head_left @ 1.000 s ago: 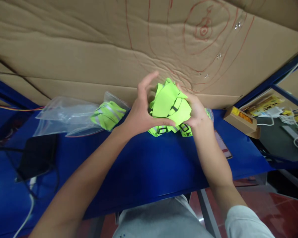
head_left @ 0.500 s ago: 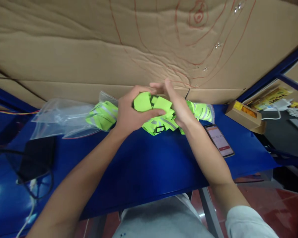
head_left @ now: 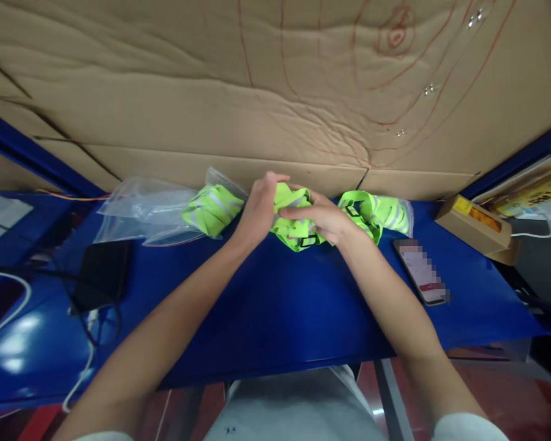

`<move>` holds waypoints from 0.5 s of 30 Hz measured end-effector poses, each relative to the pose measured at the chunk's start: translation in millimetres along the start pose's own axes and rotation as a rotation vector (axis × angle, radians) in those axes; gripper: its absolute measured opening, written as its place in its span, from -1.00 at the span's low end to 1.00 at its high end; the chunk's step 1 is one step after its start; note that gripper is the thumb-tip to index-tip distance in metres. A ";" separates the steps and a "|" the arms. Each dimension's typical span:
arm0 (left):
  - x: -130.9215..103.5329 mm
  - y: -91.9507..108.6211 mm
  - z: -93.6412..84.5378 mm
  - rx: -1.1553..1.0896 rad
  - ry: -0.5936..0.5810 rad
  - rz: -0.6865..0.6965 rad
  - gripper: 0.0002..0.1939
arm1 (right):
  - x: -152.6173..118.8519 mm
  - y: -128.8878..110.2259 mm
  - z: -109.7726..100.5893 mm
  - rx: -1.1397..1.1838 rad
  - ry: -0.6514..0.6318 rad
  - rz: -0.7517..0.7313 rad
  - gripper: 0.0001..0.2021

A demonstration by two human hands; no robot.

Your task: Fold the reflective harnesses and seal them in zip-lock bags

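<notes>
A bundle of fluorescent yellow-green reflective strap (head_left: 298, 236) with grey stripes and a black buckle is between my two hands, just above the blue tabletop. Curled round its right side is my right hand (head_left: 326, 219), its thumb lying across the front and its other fingers partly hidden behind. My left hand (head_left: 259, 211) presses on the left side, its fingers bent over the upper edge and some of them out of sight. More reflective strap (head_left: 365, 214) lies looped to the right. On the left, a folded reflective strap (head_left: 213, 211) sits by clear plastic bags (head_left: 142, 211).
A cardboard panel (head_left: 165, 110) with red drawn lines rises behind the blue table (head_left: 275, 312). A phone (head_left: 420, 272) and an open cardboard box (head_left: 475, 226) lie on the right. To the left are a black device (head_left: 101, 275) and cables (head_left: 87, 361).
My right hand, raised and spread before, has closed round the bundle with its thumb in front. My left hand has turned and its thumb no longer shows. The view has shifted left.
</notes>
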State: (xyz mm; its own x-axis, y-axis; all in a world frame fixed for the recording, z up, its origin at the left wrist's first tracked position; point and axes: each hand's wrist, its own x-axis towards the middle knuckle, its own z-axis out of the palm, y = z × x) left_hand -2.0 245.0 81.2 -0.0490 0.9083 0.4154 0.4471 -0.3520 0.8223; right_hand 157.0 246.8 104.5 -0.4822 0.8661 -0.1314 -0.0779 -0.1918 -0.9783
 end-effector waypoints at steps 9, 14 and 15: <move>-42.1 -23.2 -61.2 0.282 -0.133 -0.008 -0.41 | -71.7 39.7 -36.0 -0.123 0.327 -0.136 -0.33; -30.0 -75.3 -152.5 0.561 0.432 -0.184 -0.29 | -94.4 58.2 -59.3 -0.004 0.541 -0.111 -0.22; -29.9 -86.9 -165.9 0.644 0.557 -0.269 -0.20 | -94.9 60.9 -59.8 0.003 0.566 -0.108 -0.21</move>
State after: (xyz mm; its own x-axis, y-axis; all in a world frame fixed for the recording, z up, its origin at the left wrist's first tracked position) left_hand -187.6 211.0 61.9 -0.5762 0.6412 0.5068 0.7649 0.2046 0.6108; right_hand 250.2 180.6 47.9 0.0711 0.9928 -0.0964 -0.1038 -0.0888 -0.9906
